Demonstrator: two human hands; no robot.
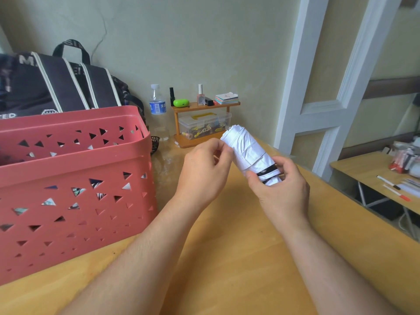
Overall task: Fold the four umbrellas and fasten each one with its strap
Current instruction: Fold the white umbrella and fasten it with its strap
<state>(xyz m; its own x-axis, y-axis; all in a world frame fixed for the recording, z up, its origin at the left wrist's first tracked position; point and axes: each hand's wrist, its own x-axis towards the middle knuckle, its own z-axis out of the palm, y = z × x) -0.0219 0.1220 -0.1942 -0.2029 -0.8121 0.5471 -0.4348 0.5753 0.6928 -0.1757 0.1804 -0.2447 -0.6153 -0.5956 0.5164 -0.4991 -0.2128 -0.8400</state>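
Two hands meet over the wooden surface (227, 258) at mid-frame, and between them I hold one white umbrella (246, 153), rolled tight and lifted clear of the wood, its free end tilted toward 11 o'clock. My right hand (280, 187) has its fingers (284, 165) curled round the lower end of the roll, thumb on the near side, where a sliver of black lining shows. My left hand (204, 171) pinches the upper end from 9 o'clock, fingertips on the fabric. A white strap (254, 154) lies across the middle of the bundle; whether its fastening has caught I cannot tell from here.

By my reckoning the folding of this one is done and the fastening is the step in hand, or only just finished. Next I need the right-hand grip to keep the roll from springing loose while the left presses the strap end flat, then a check that the pleats sit neat beneath it.

At 9 o'clock a pink basket (75, 178) stands on the surface, patterned fabric glimpsed through its triangular holes, possibly other umbrellas, though I cannot be sure. Behind it is a dark striped bag (56, 87). At 12 o'clock stand a water bottle (157, 105) and a small wooden rack (204, 110) of bottles and cards.
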